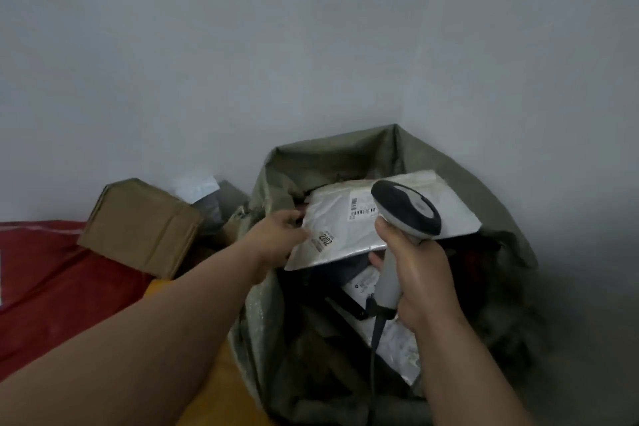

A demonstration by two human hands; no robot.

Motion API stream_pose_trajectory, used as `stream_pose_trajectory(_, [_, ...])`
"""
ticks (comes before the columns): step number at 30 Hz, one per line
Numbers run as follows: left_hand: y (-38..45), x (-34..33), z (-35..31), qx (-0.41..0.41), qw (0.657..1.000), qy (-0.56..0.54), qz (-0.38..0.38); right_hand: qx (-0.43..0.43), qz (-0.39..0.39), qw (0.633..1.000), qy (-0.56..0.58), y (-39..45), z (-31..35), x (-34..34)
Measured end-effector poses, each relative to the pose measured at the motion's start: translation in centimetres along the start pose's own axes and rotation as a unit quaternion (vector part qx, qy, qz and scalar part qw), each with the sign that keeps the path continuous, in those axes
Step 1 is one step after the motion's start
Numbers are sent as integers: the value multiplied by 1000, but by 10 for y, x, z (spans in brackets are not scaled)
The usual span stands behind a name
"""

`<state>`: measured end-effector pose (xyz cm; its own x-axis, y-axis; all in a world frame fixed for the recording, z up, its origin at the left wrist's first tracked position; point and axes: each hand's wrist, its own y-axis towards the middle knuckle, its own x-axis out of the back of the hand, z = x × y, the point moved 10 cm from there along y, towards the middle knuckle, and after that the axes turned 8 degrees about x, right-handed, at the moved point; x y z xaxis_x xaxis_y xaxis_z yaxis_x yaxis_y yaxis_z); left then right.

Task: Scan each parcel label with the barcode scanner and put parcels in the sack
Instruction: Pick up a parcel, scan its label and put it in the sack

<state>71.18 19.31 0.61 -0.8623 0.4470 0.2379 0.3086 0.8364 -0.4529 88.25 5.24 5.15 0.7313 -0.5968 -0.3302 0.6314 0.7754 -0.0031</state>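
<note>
The left hand [281, 235] grips the near left edge of a white plastic parcel [349, 221], fingers curled round the edge with the thumb on top, holding it flat above the open mouth of the green woven sack [328, 156]. The parcel's printed label [361, 207] faces up, just beyond and to the right of that grip; a smaller sticker reading 2002 [325, 239] sits right beside the fingers. The right hand [420, 277] is wrapped tight round the grey handle of the barcode scanner [404, 207], whose dark head rises above the fist and overlaps the parcel's right part, next to the label's barcode. The scanner's cable [377, 332] drops from below the fist into the sack. Under the held parcel, inside the sack, lie other parcels [397, 339] in pale wrapping. To the left of the left hand's grip, a brown cardboard box [141, 225] rests on a red surface [52, 287], with grey and white packets [207, 194] behind it.
</note>
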Motion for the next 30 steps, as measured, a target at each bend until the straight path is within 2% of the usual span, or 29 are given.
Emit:
stream_pose_trajectory(2, [0,0,0,-38,995,94,-18,3,0,1000,5,7,-8,-8])
stream_pose_trajectory(4, [1,-1,-5,-75,973,219,-19,14,10,1000,3,14,-8,-20])
stream_pose_trajectory(6, [-2,-1,-15,-153,935,318,-34,29,20,999,-6,25,-4,-31])
stream_pose_trajectory(8, [-6,7,-27,-227,897,369,-92,18,31,999,3,39,-7,-43])
stream_pose_trajectory(10, [-4,12,-34,-264,856,415,-157,-22,48,999,0,52,-23,-56])
stream_pose_trajectory(12, [3,4,-32,-261,825,469,-177,-69,53,996,-16,59,-50,-60])
stream_pose_trajectory(15, [28,-19,-11,-197,773,589,-132,-118,25,993,-8,56,-76,-47])
stream_pose_trajectory(18, [59,-28,11,-101,749,652,-59,-126,5,992,28,48,-74,-32])
stream_pose_trajectory(20, [75,-34,16,-68,739,670,-25,-120,7,992,40,42,-68,-26])
stream_pose_trajectory(22, [78,-43,8,-74,756,651,-1,-116,19,992,44,33,-63,-23])
stream_pose_trajectory(24, [71,-35,-6,-89,818,567,-27,-109,27,993,31,22,-58,-21])
stream_pose_trajectory(26, [56,-10,-14,-120,878,456,-84,-111,32,993,18,6,-55,-20])
stream_pose_trajectory(30, [6,49,8,-149,926,315,-143,-132,70,989,6,-41,-53,-40])
